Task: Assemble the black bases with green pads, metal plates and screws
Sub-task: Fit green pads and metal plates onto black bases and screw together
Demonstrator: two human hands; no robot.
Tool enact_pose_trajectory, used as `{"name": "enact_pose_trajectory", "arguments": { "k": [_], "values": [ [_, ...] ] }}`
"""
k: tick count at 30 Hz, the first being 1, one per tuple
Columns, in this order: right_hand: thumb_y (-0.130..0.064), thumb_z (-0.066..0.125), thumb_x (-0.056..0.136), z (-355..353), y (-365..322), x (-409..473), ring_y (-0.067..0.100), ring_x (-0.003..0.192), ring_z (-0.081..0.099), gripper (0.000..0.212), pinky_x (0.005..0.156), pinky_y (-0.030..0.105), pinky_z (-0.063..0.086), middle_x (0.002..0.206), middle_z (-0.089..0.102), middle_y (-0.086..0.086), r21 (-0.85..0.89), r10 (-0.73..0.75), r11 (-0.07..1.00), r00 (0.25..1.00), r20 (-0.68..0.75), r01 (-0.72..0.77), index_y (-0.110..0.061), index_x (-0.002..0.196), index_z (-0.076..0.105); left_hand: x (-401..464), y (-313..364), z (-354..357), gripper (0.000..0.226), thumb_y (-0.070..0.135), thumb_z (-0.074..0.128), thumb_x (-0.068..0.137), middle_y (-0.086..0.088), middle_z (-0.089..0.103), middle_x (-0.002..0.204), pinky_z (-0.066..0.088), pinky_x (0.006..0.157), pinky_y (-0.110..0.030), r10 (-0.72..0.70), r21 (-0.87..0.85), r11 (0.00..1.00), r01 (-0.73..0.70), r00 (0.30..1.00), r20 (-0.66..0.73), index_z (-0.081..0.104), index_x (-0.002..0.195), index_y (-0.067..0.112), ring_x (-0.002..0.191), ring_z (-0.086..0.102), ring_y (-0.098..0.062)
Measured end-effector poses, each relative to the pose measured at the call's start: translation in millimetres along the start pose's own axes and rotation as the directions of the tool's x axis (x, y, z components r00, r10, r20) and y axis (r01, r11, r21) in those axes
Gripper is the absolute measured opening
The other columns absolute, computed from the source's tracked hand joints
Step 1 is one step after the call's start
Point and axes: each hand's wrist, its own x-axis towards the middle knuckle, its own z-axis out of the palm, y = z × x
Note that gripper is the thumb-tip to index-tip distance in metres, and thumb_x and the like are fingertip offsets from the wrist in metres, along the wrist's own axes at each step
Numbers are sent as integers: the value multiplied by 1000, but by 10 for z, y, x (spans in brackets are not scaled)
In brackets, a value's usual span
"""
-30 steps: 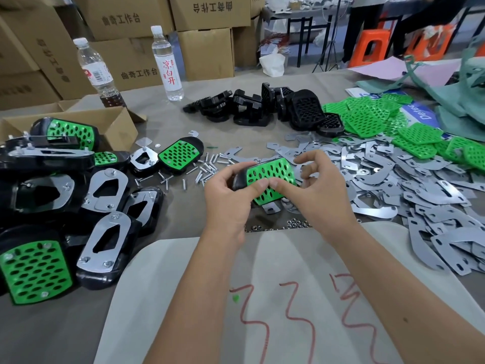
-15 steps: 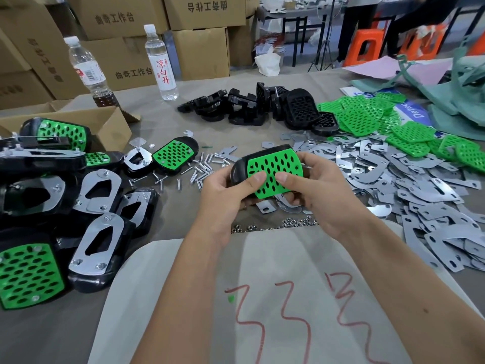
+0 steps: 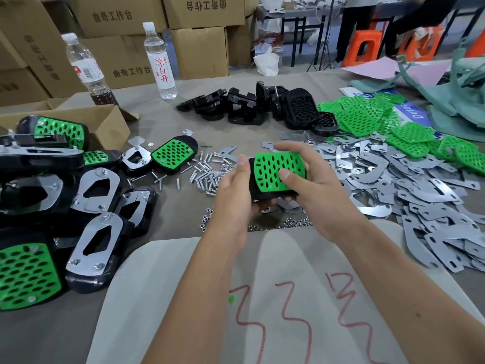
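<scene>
Left hand (image 3: 233, 195) and right hand (image 3: 312, 190) grip black base (image 3: 258, 191) with green pad (image 3: 279, 168) seated; plate and screws judged pending; finished units (image 3: 94, 240) left of it.

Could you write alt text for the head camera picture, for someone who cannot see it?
Two hands hold a black base with a green pad over a table. Screws lie behind, metal plates right, finished pieces left.

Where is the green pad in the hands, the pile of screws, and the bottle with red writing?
green pad (image 3: 273, 170), head view, on its holed top face between the thumbs.
pile of screws (image 3: 207, 174), head view, middle of the loose heap.
bottle with red writing (image 3: 160, 61), head view, on its white label.
</scene>
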Motion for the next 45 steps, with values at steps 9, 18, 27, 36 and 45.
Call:
{"name": "enact_pose_trajectory", "arguments": {
  "k": [9,18,27,36,45],
  "values": [
    [2,57,103,-20,-28,-7,22,86,65,35,66,37,53,109,66,11,16,41,999,997,61,-42,-24,127,63,49,-10,-97,16,30,75,95,-4,81,94,65,78,-45,104,181,977,-116,992,70,74,102,16,90,78,-24],
    [-13,75,84,-123,-84,-15,32,97,75,45,71,32,61,117,74,20,122,166,977,983,74,-174,-4,127,64,48,-7,-157,19,2,80,84,-11,80,96,62,70,-33,118,153,978,-139,983,140,75,101,10,84,77,-23],
    [-11,77,78,-133,-122,-13,36,101,73,53,78,37,63,117,73,23,145,165,974,983,80,-175,2,127,62,46,73,-229,46,20,78,75,-18,77,113,62,87,-47,-24,114,993,-3,970,241,71,116,2,102,74,-32],
    [4,69,92,-71,-77,-10,36,102,74,27,84,43,62,117,73,24,110,187,978,978,-87,-177,-4,117,64,66,-17,-148,11,0,73,89,-13,80,95,65,69,-33,-3,49,999,2,1000,31,74,100,2,86,79,-28],
    [7,70,89,-118,-100,-22,39,101,74,28,87,44,63,113,73,25,113,234,966,972,-21,-231,0,114,59,94,-8,-220,8,-1,70,92,-12,80,95,64,63,-31,-13,137,991,3,997,77,75,96,4,85,79,-26]
  ]
}}
